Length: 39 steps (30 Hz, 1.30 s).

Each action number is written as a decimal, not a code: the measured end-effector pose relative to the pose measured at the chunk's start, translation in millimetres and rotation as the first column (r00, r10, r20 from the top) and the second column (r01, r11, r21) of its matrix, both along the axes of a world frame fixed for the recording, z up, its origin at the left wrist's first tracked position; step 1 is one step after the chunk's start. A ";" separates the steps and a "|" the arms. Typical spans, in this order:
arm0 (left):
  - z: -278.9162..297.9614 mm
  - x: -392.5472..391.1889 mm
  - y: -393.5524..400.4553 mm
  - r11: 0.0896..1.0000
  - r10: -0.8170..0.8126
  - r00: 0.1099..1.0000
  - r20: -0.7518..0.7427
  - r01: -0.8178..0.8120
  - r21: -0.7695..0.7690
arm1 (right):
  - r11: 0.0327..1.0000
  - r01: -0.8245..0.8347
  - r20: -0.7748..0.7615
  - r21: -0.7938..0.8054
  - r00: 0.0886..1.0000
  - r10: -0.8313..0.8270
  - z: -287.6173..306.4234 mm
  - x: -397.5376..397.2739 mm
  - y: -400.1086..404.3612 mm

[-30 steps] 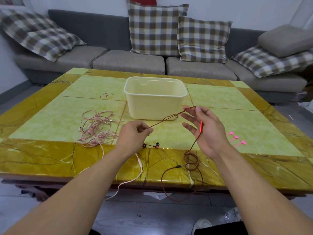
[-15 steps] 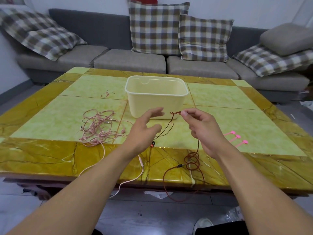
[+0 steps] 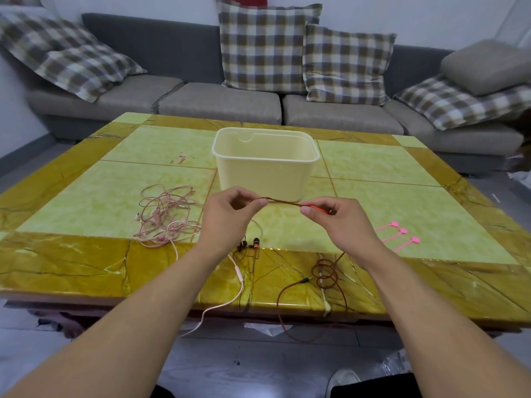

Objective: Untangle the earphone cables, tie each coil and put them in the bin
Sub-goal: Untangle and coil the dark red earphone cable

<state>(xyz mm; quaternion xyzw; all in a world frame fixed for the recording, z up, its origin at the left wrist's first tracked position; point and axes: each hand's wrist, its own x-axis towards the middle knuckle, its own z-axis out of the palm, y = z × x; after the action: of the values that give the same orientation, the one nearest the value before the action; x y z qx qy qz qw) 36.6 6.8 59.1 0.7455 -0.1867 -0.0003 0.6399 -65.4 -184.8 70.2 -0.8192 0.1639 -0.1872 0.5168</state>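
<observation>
Head view: left hand (image 3: 230, 218) and right hand (image 3: 334, 222) are each pinching the red-brown earphone cable (image 3: 283, 201), holding a short twisted run taut between them above the table (image 3: 71, 262), just in front of the bin (image 3: 265, 168). Each grip is clamped on that cable — thumb and forefinger closed, nothing else held. The rest of it is trailing down: earbuds (image 3: 249, 244) lying near the table's front edge under the left hand, small coil and plug (image 3: 324, 275) under the right wrist, one loop hanging off the edge.

Step in hand is, I'm judging, unwinding the twisted pair before coiling. To do it well:
- be rolling the strand between the fingertips against the twist, not pulling harder — tension is likely just locking it in
- be working from the split toward the earbuds so the free ends can spin out
- be keeping the hanging loop from snagging on the table edge

Pink cable tangle (image 3: 168, 216) is sitting untouched to the left, well apart. Pink ties (image 3: 402, 235) are lying to the right — three, I think; the view is soft there. Bin looks empty.
</observation>
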 end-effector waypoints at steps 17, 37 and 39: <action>-14.7 15.7 10.6 0.941 0.249 0.949 0.193 -0.284 0.184 | 0.999 0.042 -0.079 0.018 0.996 -0.041 -13.5 -0.9 -11.0; -7.1 1.0 -10.0 0.985 0.156 0.975 -0.159 -0.166 -0.051 | 0.954 -0.293 -0.344 0.061 0.891 0.295 -18.9 -12.1 -16.2; -5.4 9.9 -6.8 0.935 0.215 0.935 -0.281 -0.280 -0.217 | 0.934 -0.357 -0.423 0.007 0.845 0.327 -22.6 -14.3 -18.9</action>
<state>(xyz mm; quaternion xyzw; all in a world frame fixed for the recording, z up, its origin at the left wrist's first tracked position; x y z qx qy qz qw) 46.5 0.0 53.7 0.6691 -0.0059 0.0099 0.7431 -79.8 -203.7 47.6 -0.8741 0.1151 0.0815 0.4648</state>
